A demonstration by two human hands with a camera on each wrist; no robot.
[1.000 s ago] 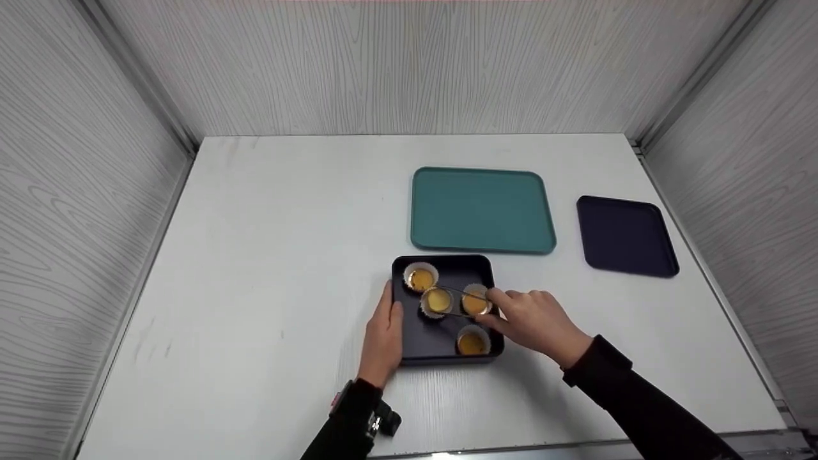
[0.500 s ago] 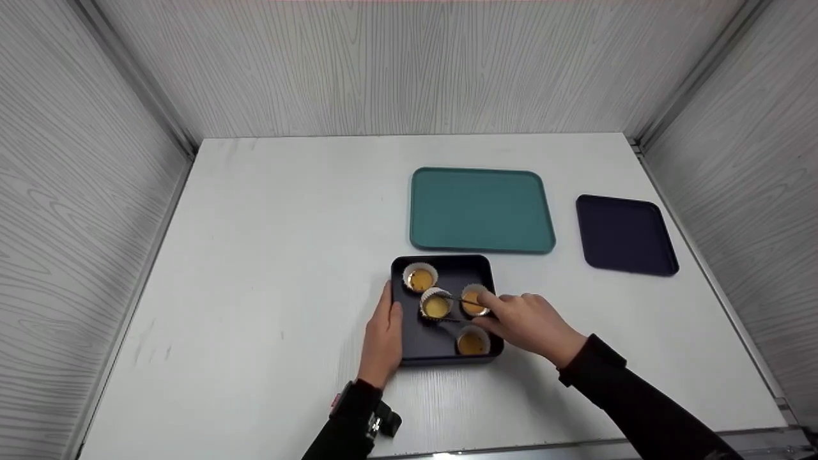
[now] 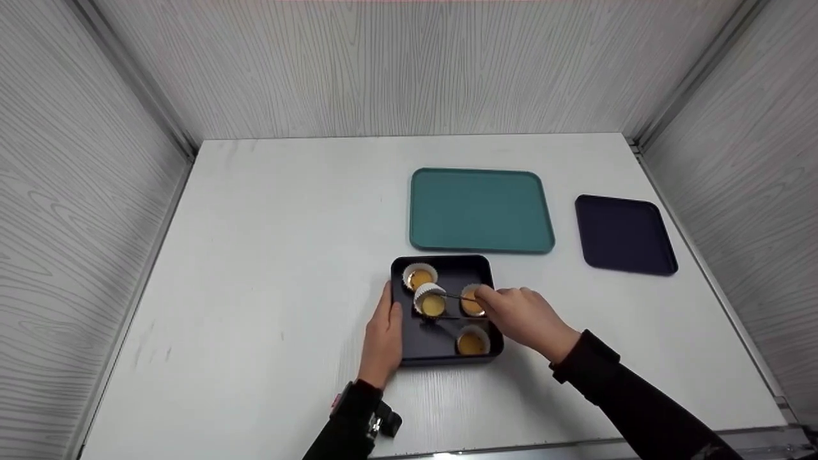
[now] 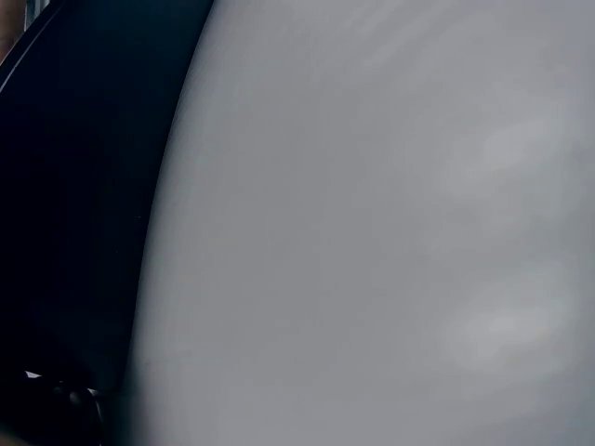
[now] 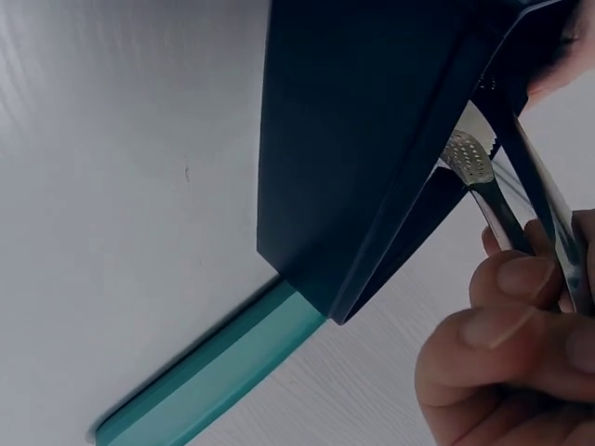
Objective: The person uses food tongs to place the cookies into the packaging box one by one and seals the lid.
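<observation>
A dark square tray (image 3: 441,354) holds several custard tarts in white paper cups. My left hand (image 3: 382,335) lies flat against the tray's left side, fingers straight. My right hand (image 3: 521,316) grips thin metal tongs (image 3: 457,305) that reach left over the tray. Their tips pinch the middle tart (image 3: 431,301), which sits slightly tilted. Other tarts sit at the back left (image 3: 420,276), under the tongs (image 3: 473,301) and at the front right (image 3: 473,343). In the right wrist view my fingers (image 5: 502,325) hold the tongs (image 5: 493,200) beside the tray wall (image 5: 372,158).
A teal tray (image 3: 480,209) lies just behind the dark one, and its edge (image 5: 204,376) shows in the right wrist view. A flat navy tray (image 3: 625,234) lies to the right. White table (image 3: 275,255), grey walls on three sides. The left wrist view shows only the tray side (image 4: 84,186) and table.
My right hand has shifted a little left and the tongs have closed on the middle tart, which has moved slightly left and up. The left hand has not moved.
</observation>
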